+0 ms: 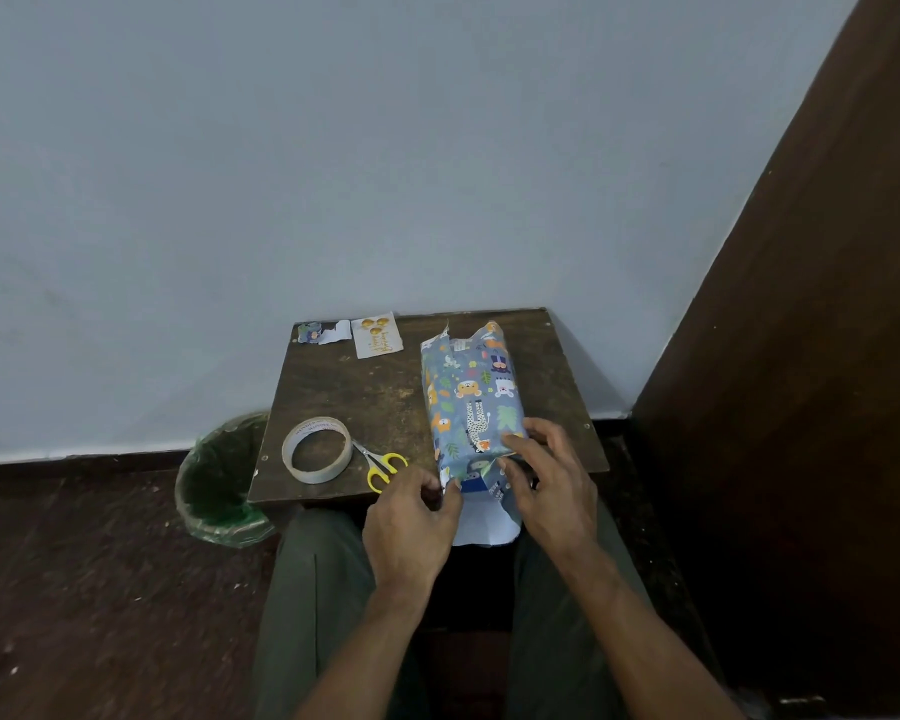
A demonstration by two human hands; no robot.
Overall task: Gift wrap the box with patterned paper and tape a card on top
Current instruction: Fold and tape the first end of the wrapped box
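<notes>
Where paper (471,402) gapes, blue box (473,482) peeks.

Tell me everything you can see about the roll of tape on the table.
The roll of tape is a wide ring, whitish to pale beige, with small dark print on its inner core. It lies flat on the brown table near the front left corner, its hole showing the wood. The yellow-handled scissors lie right beside it, perhaps touching. Neither hand touches it.
</notes>
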